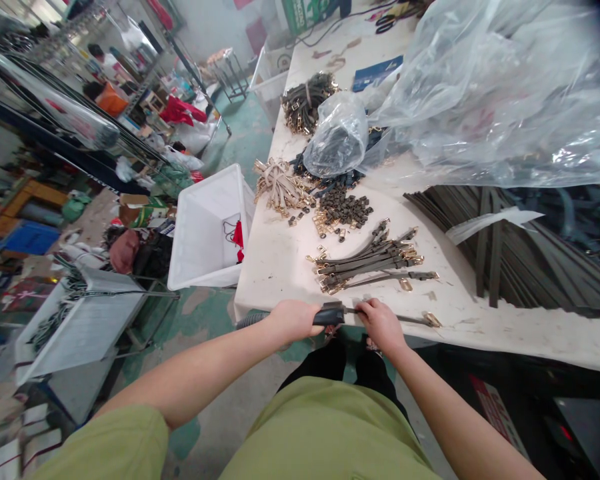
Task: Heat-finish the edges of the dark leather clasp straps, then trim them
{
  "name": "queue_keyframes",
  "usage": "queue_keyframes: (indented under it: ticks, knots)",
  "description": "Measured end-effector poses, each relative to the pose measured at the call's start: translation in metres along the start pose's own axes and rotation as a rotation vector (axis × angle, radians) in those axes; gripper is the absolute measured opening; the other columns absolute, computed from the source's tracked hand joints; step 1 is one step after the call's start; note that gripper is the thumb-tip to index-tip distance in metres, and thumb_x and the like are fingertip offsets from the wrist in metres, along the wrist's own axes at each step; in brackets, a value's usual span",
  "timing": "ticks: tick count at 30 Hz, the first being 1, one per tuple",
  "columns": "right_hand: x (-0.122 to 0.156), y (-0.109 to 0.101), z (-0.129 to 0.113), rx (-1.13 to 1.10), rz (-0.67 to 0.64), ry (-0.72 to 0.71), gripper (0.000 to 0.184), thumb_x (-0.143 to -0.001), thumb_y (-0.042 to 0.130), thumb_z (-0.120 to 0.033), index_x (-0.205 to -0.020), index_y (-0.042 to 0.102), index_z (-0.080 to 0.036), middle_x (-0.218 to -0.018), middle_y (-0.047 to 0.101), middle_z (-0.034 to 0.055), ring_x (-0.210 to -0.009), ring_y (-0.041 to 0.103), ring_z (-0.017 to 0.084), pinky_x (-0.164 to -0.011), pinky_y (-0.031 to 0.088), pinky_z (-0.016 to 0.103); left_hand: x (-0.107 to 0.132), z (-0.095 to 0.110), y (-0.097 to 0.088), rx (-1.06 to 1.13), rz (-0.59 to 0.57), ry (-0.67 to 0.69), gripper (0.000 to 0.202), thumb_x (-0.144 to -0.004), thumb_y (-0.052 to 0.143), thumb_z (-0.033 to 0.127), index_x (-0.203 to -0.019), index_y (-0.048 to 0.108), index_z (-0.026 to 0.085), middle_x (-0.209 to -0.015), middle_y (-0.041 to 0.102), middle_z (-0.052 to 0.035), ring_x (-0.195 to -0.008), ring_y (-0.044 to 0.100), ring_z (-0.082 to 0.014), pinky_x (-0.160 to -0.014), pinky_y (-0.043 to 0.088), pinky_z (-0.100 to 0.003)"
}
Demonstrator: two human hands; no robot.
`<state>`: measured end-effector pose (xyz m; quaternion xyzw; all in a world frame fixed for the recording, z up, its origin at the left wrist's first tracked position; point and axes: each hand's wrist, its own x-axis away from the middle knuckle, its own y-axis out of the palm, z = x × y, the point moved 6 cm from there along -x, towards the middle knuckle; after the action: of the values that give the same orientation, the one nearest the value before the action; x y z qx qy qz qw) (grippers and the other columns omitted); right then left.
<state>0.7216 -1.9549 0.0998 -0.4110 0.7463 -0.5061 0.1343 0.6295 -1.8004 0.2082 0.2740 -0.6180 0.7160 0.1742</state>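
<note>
your left hand (293, 321) is clenched around the thick black end of a narrow dark strap (329, 315), and your right hand (381, 327) grasps the strap's thinner stretch just beside it, the two hands nearly touching. the strap runs along the front edge of a white work table (275, 280), with a gold metal clasp (433, 320) at its far end. just ahead of your hands lies a loose group of dark straps with gold clasps (365, 257). beyond them are a heap of small dark pieces (344, 207), a bundle of beige straps (283, 187) and a tied bundle of dark straps (307, 103). a clear plastic bag (336, 137) holds something dark, too blurred through the film to name. a large clear plastic sheet (490, 87) spreads over the far right of the table, above a stack of long dark strips (510, 253). left of the table stands a white plastic bin (205, 230) holding a red cloth (238, 240) and a thin dark cord (229, 230). further left, a white crate (80, 320) on a metal stand holds tangled dark cords (53, 327).
</note>
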Motion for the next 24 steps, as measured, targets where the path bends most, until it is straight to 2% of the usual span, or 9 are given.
queue_keyframes:
  ticks: [9,17,24]
  knots:
    - [-0.001,0.003,0.000,-0.011,0.012,0.006,0.020,-0.081,0.044,-0.027,-0.092,0.061,-0.023,-0.084,0.053,0.0035,-0.078,0.049,0.014,-0.070,0.033,0.024,0.000,-0.006,0.002,0.055,-0.015,-0.003,0.042,-0.074,0.041,0.054,-0.097,0.059,0.024,-0.081,0.067,-0.0078,-0.073,0.062,-0.0242,-0.065,0.045,-0.032]
    - [-0.001,0.008,0.000,-0.003,0.027,0.023,0.021,-0.081,0.044,-0.027,-0.093,0.061,-0.023,-0.085,0.053,0.0032,-0.076,0.049,0.014,-0.070,0.034,0.024,0.036,-0.050,0.010,0.073,-0.030,-0.094,0.048,-0.076,0.039,0.056,-0.110,0.052,0.025,-0.089,0.066,-0.0071,-0.079,0.062,-0.0239,-0.066,0.045,-0.031]
    - [-0.002,0.009,-0.002,0.017,0.013,0.016,0.021,-0.081,0.043,-0.027,-0.092,0.060,-0.023,-0.086,0.054,0.0031,-0.078,0.050,0.014,-0.071,0.035,0.024,0.037,-0.040,0.024,0.086,-0.031,-0.020,0.048,-0.075,0.042,0.055,-0.112,0.051,0.026,-0.086,0.066,-0.0050,-0.078,0.062,-0.0219,-0.068,0.046,-0.029]
